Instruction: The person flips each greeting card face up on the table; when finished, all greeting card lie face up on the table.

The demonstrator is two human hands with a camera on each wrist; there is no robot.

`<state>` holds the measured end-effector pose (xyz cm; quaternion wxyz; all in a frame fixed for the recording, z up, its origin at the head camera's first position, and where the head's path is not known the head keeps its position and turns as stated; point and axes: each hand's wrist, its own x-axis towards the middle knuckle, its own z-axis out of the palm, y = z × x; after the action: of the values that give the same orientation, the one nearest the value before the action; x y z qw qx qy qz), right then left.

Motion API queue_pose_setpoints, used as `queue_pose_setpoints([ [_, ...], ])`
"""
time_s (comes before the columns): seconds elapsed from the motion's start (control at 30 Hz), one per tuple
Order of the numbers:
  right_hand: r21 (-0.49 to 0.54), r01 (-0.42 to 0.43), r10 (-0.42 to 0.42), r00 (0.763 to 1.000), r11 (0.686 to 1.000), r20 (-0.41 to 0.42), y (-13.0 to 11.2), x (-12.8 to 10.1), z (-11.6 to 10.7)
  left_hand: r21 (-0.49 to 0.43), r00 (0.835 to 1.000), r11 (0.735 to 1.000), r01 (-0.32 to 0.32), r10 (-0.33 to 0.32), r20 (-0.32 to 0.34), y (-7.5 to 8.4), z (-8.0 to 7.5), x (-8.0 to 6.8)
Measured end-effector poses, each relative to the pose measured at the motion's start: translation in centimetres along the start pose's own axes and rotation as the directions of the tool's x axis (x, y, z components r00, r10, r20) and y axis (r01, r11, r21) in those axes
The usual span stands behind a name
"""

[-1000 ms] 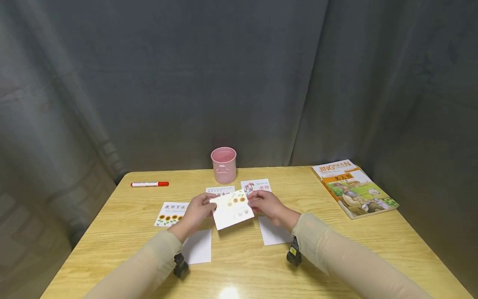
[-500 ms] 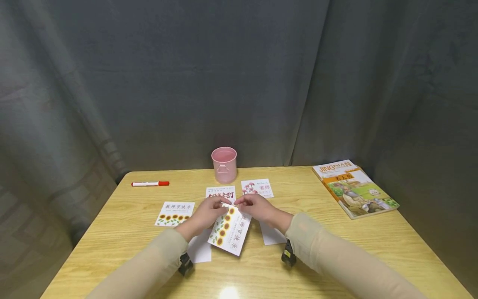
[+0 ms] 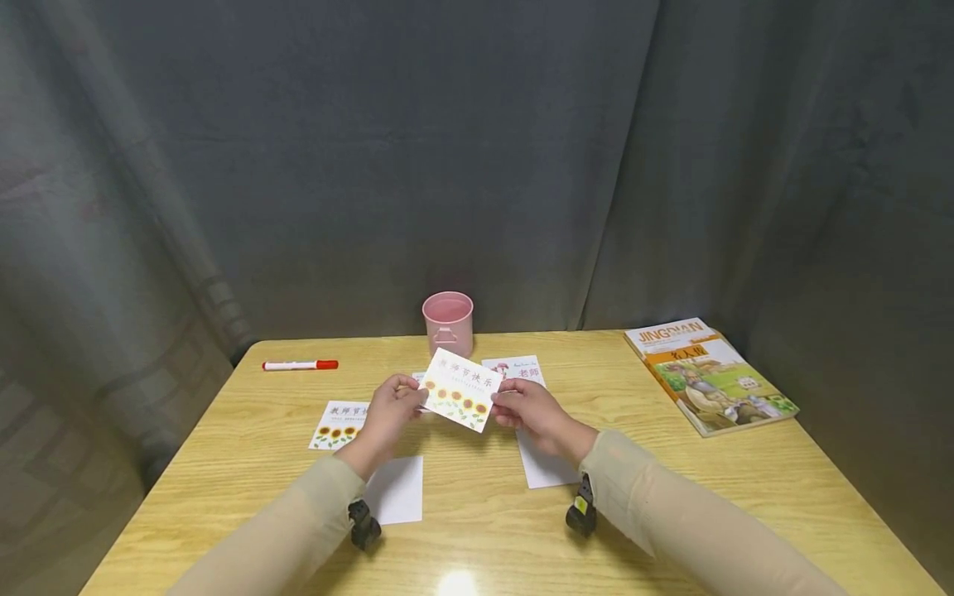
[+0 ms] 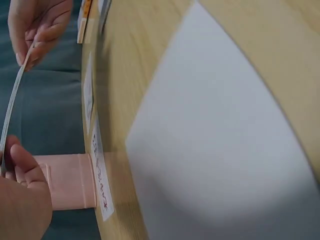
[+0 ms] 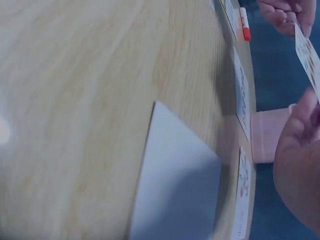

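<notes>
Both hands hold up a white greeting card [image 3: 461, 389] printed with sunflowers and Chinese characters. It is raised over the table in front of the pink cup, tilted down to the right in the head view. My left hand [image 3: 391, 416] pinches its left edge, thumb in front. On the opposite edge, the right hand [image 3: 538, 414] pinches the lower right side. Seen from the left wrist, the card [image 4: 12, 107] is nearly edge-on and slightly bowed. A second sunflower card [image 3: 339, 425] lies on the table, partly covered by the left hand.
A pink cup [image 3: 449, 325] stands at the back. Flat on the table are a flower card [image 3: 532, 371], a card with red lettering [image 4: 101, 175], and blank white cards [image 3: 397, 490] [image 3: 547, 459]. A red-capped marker [image 3: 300, 365] lies back left, a book [image 3: 708, 377] back right.
The card in both hands was turned from upside down, through sideways with both hands at its top edge, to its lettering upright. It is now higher, with the hands apart at opposite edges.
</notes>
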<state>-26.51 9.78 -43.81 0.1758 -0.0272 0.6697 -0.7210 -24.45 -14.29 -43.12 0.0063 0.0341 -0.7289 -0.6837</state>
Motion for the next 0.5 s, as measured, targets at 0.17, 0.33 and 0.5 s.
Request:
queue_pose_setpoints([
  [0.17,-0.109,-0.002,-0.007,0.997,0.994,-0.080,0.0,0.3,0.2,0.135,1.000,0.991,-0.015,0.013,0.016,-0.4,-0.2,-0.4],
  [0.33,-0.284,-0.011,0.006,1.000,0.959,-0.016,0.8,0.4,0.3,0.405,0.989,0.905,-0.132,0.090,0.121,-0.6,-0.1,-1.1],
  [0.5,-0.367,-0.030,0.030,1.000,0.930,-0.007,1.3,0.6,0.3,0.590,0.902,0.711,-0.383,0.148,0.407,-0.6,0.7,-2.2],
])
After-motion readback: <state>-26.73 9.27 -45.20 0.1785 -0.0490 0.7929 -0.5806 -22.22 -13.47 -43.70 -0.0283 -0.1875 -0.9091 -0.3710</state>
